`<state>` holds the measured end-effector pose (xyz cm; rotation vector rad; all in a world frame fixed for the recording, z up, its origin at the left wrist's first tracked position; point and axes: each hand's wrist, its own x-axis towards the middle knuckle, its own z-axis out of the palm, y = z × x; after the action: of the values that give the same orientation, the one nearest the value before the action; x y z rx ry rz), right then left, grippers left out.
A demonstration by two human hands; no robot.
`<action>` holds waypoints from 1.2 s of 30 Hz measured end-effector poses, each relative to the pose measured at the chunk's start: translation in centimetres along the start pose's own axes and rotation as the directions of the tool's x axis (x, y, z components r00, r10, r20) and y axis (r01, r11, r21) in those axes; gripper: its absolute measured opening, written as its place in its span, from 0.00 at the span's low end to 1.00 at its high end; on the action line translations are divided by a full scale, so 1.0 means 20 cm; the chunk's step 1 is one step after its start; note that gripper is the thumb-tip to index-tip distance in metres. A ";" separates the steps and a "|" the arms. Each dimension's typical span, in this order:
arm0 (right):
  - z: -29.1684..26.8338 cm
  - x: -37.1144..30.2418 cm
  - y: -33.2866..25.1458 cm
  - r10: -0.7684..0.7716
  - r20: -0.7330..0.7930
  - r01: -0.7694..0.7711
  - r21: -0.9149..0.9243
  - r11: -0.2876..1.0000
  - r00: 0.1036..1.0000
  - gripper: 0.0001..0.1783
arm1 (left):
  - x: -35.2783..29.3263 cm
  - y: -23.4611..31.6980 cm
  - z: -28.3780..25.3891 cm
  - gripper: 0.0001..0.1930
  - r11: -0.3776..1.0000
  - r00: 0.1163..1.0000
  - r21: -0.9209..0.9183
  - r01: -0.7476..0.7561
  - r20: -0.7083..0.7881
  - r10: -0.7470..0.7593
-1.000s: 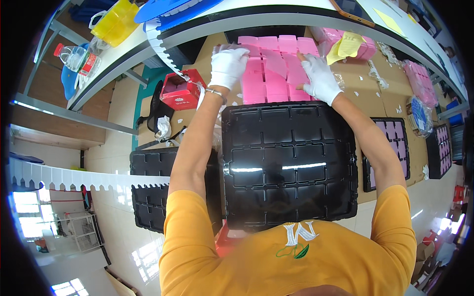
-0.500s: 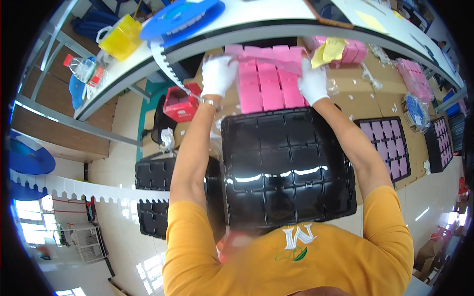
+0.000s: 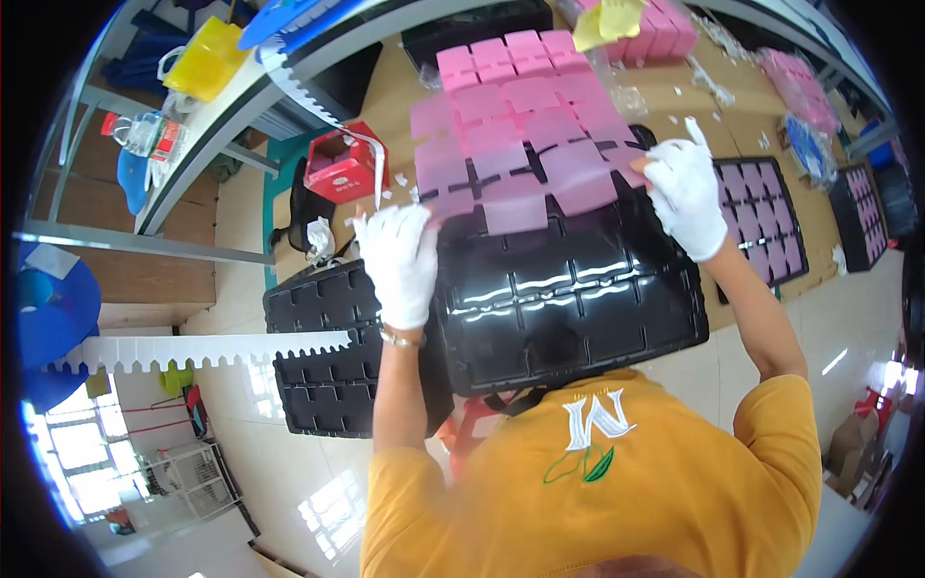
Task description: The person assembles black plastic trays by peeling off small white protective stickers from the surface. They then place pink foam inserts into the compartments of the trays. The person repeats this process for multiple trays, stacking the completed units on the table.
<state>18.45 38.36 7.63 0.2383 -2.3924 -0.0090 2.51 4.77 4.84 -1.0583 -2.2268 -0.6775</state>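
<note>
My left hand [image 3: 397, 260], in a white glove with bare fingertips, is closed at the near left corner of a thin pink sheet [image 3: 515, 188]. The near right corner is pinched in my right hand [image 3: 686, 193], gloved the same way. Slits divide the sheet into a grid of squares, and its near edge is blurred by motion. It stretches over the far part of a shiny black compartment tray [image 3: 578, 332] in front of me. Just beyond lies a stack of pink sheets [image 3: 515, 56], partly hidden by the held one.
More black trays [image 3: 332, 385] stand at the left, beside a red box [image 3: 342, 164]. At the right are two trays [image 3: 761, 217] with pinkish squares. A white toothed strip [image 3: 212, 352] juts in from a blue reel [image 3: 58, 308]. A shelf edge [image 3: 222, 116] crosses the upper left.
Both hands have come toward me from the stack, drawing the pink sheet over the far part of the black tray. The right hand has also moved right.
</note>
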 end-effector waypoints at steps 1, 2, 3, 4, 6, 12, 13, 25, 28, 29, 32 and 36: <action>-0.09 -0.03 -0.07 -0.006 0.017 0.006 0.006 1.000 1.000 0.21 | -0.05 0.06 -0.07 0.15 1.000 1.000 -0.010 0.004 -0.002 -0.004; -0.15 -0.08 -0.11 -0.004 0.042 0.004 0.007 1.000 0.999 0.20 | -0.09 0.11 -0.13 0.15 0.999 0.999 -0.002 -0.032 0.016 0.032; -0.21 -0.13 -0.17 -0.002 0.067 0.002 0.007 1.000 0.998 0.19 | -0.13 0.15 -0.17 0.14 0.998 0.997 0.004 -0.069 0.034 0.068; -0.26 -0.16 -0.22 0.002 0.070 -0.004 0.032 0.999 0.998 0.18 | -0.18 0.18 -0.23 0.15 0.996 0.995 0.034 -0.086 0.059 0.084; -0.33 -0.22 -0.28 0.036 0.189 -0.046 0.051 0.998 0.981 0.19 | -0.28 0.22 -0.29 0.16 0.995 0.993 0.054 -0.086 0.089 0.081; -0.42 -0.37 -0.41 0.131 0.276 -0.160 0.085 0.983 0.952 0.04 | -0.47 0.32 -0.36 0.17 0.998 0.992 0.022 -0.056 0.118 0.053; -0.43 -0.39 -0.43 0.141 0.299 -0.174 0.084 0.981 0.944 0.04 | -0.50 0.34 -0.37 0.17 0.999 0.990 0.015 -0.048 0.137 0.045; -0.44 -0.55 -0.48 0.193 0.383 -0.235 0.067 0.970 0.903 0.07 | -0.63 0.43 -0.38 0.17 1.000 0.977 0.027 -0.016 0.212 0.010; -0.42 -0.55 -0.48 0.196 0.373 -0.232 0.052 0.971 0.907 0.04 | -0.63 0.43 -0.38 0.18 0.999 0.977 0.044 -0.014 0.214 0.004; -0.41 -0.55 -0.49 0.202 0.349 -0.229 0.039 0.973 0.915 0.07 | -0.62 0.43 -0.38 0.18 0.999 0.977 0.048 -0.013 0.215 0.003; -0.42 -0.51 -0.50 0.234 0.393 -0.265 0.026 0.964 0.889 0.07 | -0.60 0.44 -0.38 0.18 0.999 0.976 0.048 -0.015 0.216 0.005; -0.42 -0.54 -0.48 0.196 0.439 -0.241 0.048 0.969 0.877 0.08 | -0.61 0.44 -0.38 0.18 0.999 0.971 0.046 -0.009 0.241 -0.002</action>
<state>33.60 31.28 5.98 0.0065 -2.8565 0.1850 18.13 -1.54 3.56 -1.1739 -2.4328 -0.5157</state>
